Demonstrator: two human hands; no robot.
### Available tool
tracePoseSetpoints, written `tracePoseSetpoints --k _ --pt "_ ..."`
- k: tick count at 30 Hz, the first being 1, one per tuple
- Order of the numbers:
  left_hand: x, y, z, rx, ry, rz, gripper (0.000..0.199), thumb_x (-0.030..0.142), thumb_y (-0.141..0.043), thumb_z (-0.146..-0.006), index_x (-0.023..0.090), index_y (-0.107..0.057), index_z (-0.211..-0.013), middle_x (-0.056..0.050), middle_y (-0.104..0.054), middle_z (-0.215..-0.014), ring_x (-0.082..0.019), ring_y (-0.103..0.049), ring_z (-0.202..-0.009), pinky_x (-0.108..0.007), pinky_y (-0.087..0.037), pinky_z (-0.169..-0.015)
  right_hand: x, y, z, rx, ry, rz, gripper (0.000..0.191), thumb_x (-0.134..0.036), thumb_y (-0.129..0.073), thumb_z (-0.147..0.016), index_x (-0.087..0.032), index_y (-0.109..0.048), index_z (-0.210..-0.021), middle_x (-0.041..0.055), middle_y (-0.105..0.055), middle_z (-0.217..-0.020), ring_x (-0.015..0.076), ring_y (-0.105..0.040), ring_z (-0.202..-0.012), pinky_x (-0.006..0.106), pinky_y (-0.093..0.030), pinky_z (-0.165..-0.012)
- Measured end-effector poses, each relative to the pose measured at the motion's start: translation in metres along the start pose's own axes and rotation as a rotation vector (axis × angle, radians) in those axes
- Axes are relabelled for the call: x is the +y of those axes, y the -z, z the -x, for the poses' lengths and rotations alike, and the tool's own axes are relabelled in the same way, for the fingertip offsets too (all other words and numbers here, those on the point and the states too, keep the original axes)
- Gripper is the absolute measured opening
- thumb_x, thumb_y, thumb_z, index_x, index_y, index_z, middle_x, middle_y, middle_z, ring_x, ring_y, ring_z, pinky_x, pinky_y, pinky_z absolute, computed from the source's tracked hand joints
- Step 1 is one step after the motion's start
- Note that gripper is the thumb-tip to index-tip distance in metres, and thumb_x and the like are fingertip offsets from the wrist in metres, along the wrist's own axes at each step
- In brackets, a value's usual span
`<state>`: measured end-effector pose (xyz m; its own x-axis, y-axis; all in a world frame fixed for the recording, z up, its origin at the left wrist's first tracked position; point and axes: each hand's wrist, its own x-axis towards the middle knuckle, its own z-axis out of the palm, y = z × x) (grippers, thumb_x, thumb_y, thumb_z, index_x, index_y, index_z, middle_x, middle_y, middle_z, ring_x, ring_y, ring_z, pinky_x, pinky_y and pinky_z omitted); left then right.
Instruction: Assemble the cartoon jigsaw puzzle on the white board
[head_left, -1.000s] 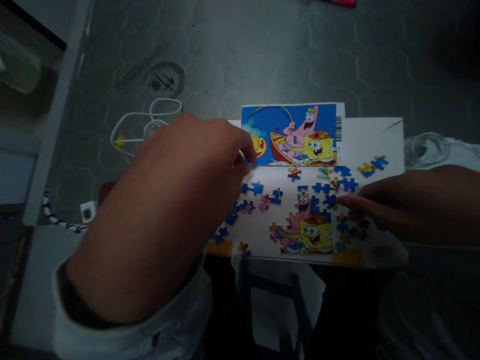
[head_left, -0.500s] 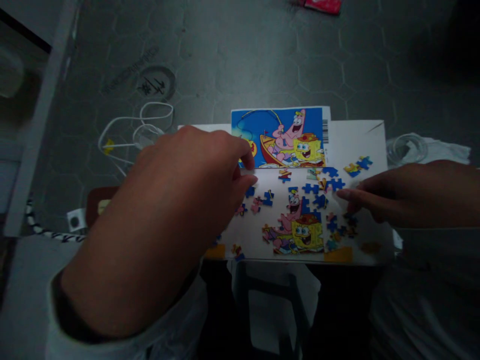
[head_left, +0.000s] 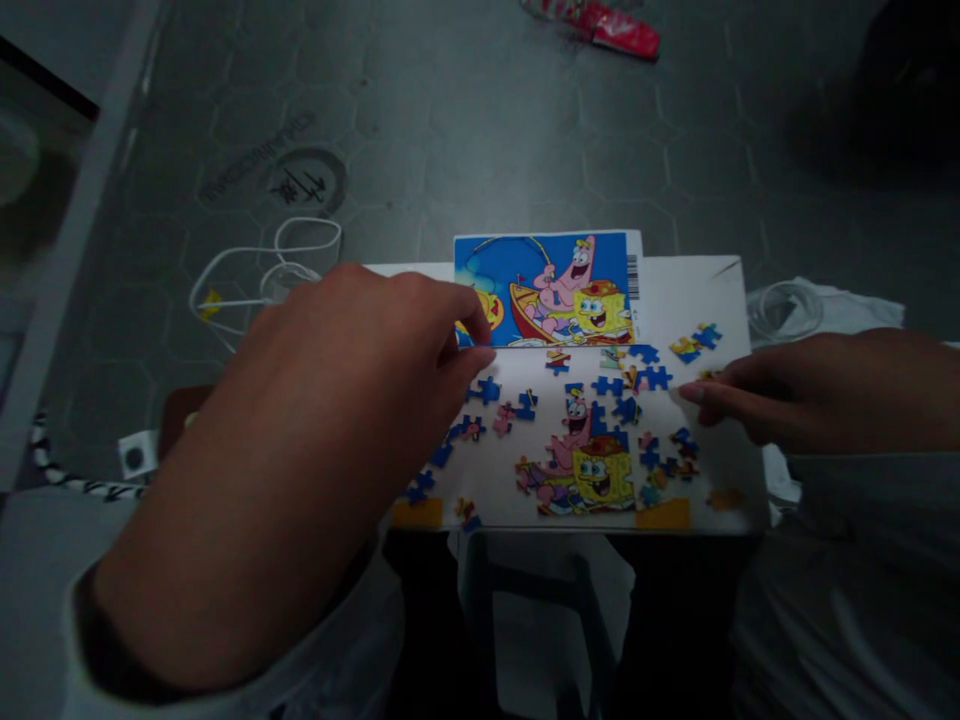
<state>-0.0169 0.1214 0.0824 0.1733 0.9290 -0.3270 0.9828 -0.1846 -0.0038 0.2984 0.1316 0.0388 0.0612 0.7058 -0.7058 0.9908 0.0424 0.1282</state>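
A partly joined jigsaw puzzle (head_left: 600, 465) with a yellow square cartoon figure and a pink one lies on a white board (head_left: 697, 290). Above and left of it is my left hand (head_left: 360, 370), thumb and forefinger curled with a narrow gap, no piece visible between them. Their tips are by the lower left of the printed picture card (head_left: 555, 285). My right hand (head_left: 780, 390) hovers over the board's right side, its thumb stretched out near blue puzzle pieces (head_left: 656, 378). A small yellowish piece (head_left: 709, 373) shows beside its forefinger; the other fingers are hidden.
Loose pieces (head_left: 504, 415) are scattered around the joined part, several partly behind my left hand. Orange tape (head_left: 664, 514) marks the board's front edge. White cable (head_left: 259, 250) lies at left, a clear tape roll (head_left: 787, 308) at right. A red packet (head_left: 626, 30) is on the floor.
The view has shifted, so the board sits lower and further left. My right hand has drawn slightly right relative to the pieces. My left hand keeps nearly the same pose by the card.
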Motion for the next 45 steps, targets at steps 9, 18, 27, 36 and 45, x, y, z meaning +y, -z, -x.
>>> tracePoseSetpoints --k 9,18,27,36,45 --pt "0.001 -0.002 -0.002 0.02 -0.015 0.017 0.047 0.046 -0.044 -0.101 0.034 -0.088 -0.111 -0.009 -0.08 -0.083 -0.027 -0.069 -0.065 -0.043 -0.055 -0.074 -0.019 0.011 0.014 0.225 0.013 -0.014 0.032 -0.06 -0.067 -0.093 -0.035 -0.086 -0.101 0.0059 -0.084 -0.091 0.0288 -0.073 -0.075 0.04 -0.045 -0.064" --pt "0.001 -0.004 -0.002 0.003 0.021 0.016 0.052 0.049 -0.041 -0.103 0.037 -0.088 -0.119 -0.01 -0.078 -0.082 -0.031 -0.069 -0.065 -0.047 -0.053 -0.075 -0.042 0.018 0.014 0.218 0.089 -0.035 0.023 -0.042 -0.077 -0.09 -0.038 -0.079 -0.112 0.0027 -0.081 -0.094 0.0279 -0.07 -0.074 0.041 -0.044 -0.065" --pt "0.002 0.001 -0.001 -0.035 0.006 0.035 0.045 0.047 -0.045 -0.104 0.035 -0.086 -0.117 -0.011 -0.08 -0.087 -0.029 -0.066 -0.065 -0.045 -0.052 -0.07 -0.043 0.013 0.003 0.288 0.321 -0.037 0.027 -0.046 -0.07 -0.093 -0.034 -0.079 -0.115 0.0121 -0.083 -0.114 0.0364 -0.077 -0.09 0.049 -0.055 -0.07" --pt "0.001 0.002 -0.002 -0.03 0.027 0.111 0.039 0.049 -0.053 -0.104 0.033 -0.087 -0.115 -0.012 -0.081 -0.089 -0.033 -0.074 -0.077 -0.052 -0.057 -0.086 -0.05 0.01 0.007 0.362 0.272 -0.039 0.01 -0.034 -0.076 -0.088 -0.032 -0.075 -0.097 0.0057 -0.08 -0.092 0.0262 -0.07 -0.07 0.039 -0.046 -0.061" --pt "0.001 -0.001 0.003 0.035 -0.028 0.07 0.041 0.048 -0.05 -0.105 0.034 -0.086 -0.12 -0.01 -0.078 -0.083 -0.028 -0.067 -0.066 -0.044 -0.053 -0.072 -0.053 0.02 0.016 0.292 0.192 0.017 0.014 -0.043 -0.068 -0.093 -0.033 -0.077 -0.096 0.0023 -0.079 -0.082 0.0209 -0.059 -0.058 0.036 -0.036 -0.058"
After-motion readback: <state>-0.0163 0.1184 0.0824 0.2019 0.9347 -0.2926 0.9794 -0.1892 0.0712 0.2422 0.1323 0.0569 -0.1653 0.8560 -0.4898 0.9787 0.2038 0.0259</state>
